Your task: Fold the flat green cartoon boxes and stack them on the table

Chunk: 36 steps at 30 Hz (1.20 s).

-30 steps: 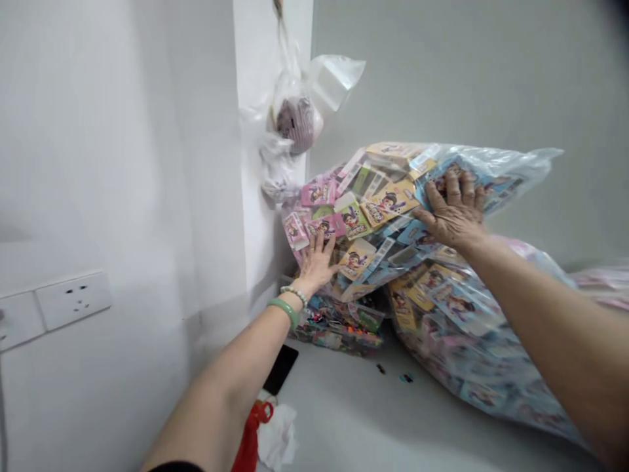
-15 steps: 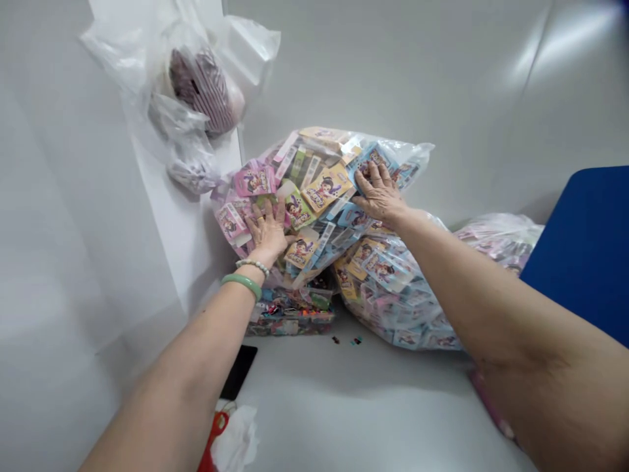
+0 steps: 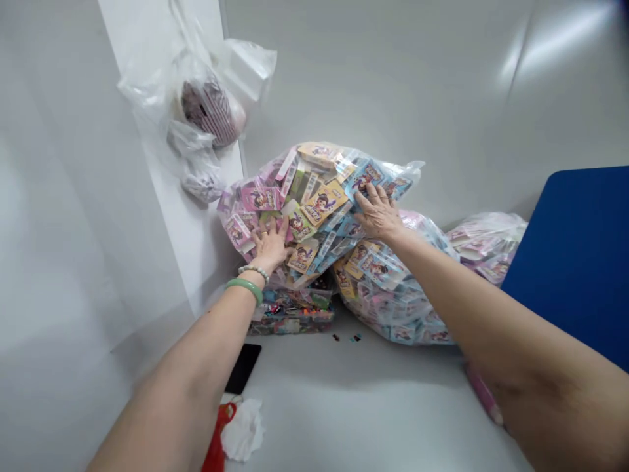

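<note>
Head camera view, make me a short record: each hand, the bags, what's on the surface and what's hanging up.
Left hand: spread on upper bag, beside pink boxes
Left wrist: green bangle, bead bracelet
Right hand: spread on upper bag, over blue boxes
Upper bag: clear plastic, holding boxes of several colors
Other bags: lower bag, rear bag, both toward the right
Surface: black flat object, crumpled white sheet, red item
Hanging, upper left: clear bags, striped item inside

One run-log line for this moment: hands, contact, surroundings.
left hand: open, on upper clear bag of boxes | right hand: open, same bag, nearer its right end | nearby: lower bag, blue panel, white tissue
</note>
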Each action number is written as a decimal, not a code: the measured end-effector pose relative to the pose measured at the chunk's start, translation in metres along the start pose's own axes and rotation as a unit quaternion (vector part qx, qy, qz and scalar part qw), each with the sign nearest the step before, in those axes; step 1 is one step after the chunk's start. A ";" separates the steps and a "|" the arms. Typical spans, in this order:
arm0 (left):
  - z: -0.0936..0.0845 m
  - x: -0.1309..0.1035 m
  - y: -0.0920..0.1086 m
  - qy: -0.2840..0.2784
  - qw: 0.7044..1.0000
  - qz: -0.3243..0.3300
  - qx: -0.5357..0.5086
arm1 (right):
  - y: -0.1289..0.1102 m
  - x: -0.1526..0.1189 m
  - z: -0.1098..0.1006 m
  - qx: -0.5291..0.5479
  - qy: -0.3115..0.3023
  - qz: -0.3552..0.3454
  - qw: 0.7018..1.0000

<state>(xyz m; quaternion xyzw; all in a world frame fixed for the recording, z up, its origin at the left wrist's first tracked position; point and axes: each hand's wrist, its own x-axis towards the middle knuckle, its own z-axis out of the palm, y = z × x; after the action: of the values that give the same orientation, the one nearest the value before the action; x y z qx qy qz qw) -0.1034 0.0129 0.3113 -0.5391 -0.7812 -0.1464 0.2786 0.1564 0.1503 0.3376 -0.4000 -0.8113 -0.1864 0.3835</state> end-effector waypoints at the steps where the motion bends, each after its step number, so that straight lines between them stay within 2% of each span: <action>1: -0.008 -0.003 0.001 -0.001 1.000 -0.007 -0.004 | -0.001 -0.005 -0.006 -0.001 0.013 -0.003 1.000; 3: -0.023 -0.011 0.004 0.015 1.000 -0.013 -0.004 | 0.000 -0.018 -0.014 0.008 0.038 -0.016 0.999; 6: -0.042 -0.024 0.011 0.070 0.997 0.005 -0.011 | 0.002 -0.047 -0.019 0.035 0.058 -0.052 0.996; 8: -0.051 -0.032 0.016 0.099 0.994 0.020 -0.032 | 0.003 -0.076 -0.018 0.050 0.049 -0.080 0.994; 10: -0.059 -0.037 0.019 0.109 0.992 0.035 -0.059 | -0.001 -0.113 -0.014 0.064 0.014 -0.106 0.992; 12: -0.067 -0.038 0.023 0.112 0.989 0.042 -0.089 | -0.008 -0.160 -0.007 0.089 -0.050 -0.121 0.987; 15: -0.079 -0.034 0.031 0.117 0.984 0.046 -0.128 | -0.026 -0.245 0.009 0.143 -0.191 -0.120 0.964; 18: -0.090 -0.022 0.047 0.123 0.980 0.058 -0.147 | -0.047 -0.331 0.029 0.215 -0.353 -0.118 0.903; 19: -0.092 -0.017 0.053 0.127 0.978 0.066 -0.151 | -0.054 -0.357 0.036 0.242 -0.391 -0.116 0.881; 20: -0.093 -0.010 0.060 0.130 0.977 0.076 -0.153 | -0.061 -0.380 0.043 0.260 -0.405 -0.100 0.871; 23: -0.086 0.013 0.077 0.107 0.979 0.100 -0.142 | -0.073 -0.436 0.061 0.294 -0.406 -0.068 0.862; 25: -0.075 0.029 0.083 0.053 0.986 0.087 -0.131 | -0.073 -0.463 0.072 0.310 -0.396 -0.053 0.863; 28: -0.058 0.045 0.085 -0.003 0.991 0.050 -0.126 | -0.066 -0.494 0.088 0.336 -0.381 -0.033 0.861; 30: -0.052 0.048 0.084 -0.006 0.991 0.039 -0.128 | -0.061 -0.507 0.097 0.351 -0.365 -0.029 0.862; 32: -0.047 0.040 0.082 0.029 0.989 0.047 -0.136 | -0.059 -0.516 0.103 0.362 -0.346 -0.026 0.865; 33: -0.042 0.032 0.081 0.071 0.985 0.055 -0.145 | -0.058 -0.519 0.105 0.366 -0.337 -0.023 0.867; 35: -0.026 0.009 0.078 0.194 0.963 0.047 -0.181 | -0.059 -0.522 0.106 0.373 -0.324 -0.015 0.869; 36: -0.013 -0.005 0.075 0.256 0.942 0.006 -0.215 | -0.059 -0.523 0.106 0.379 -0.319 -0.012 0.869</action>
<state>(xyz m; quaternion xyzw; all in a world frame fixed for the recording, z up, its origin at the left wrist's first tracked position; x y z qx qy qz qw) -0.0290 0.0304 0.3134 -0.5350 -0.6303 -0.4423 0.3477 0.2613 -0.0862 -0.1332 -0.2521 -0.9023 0.2686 0.2240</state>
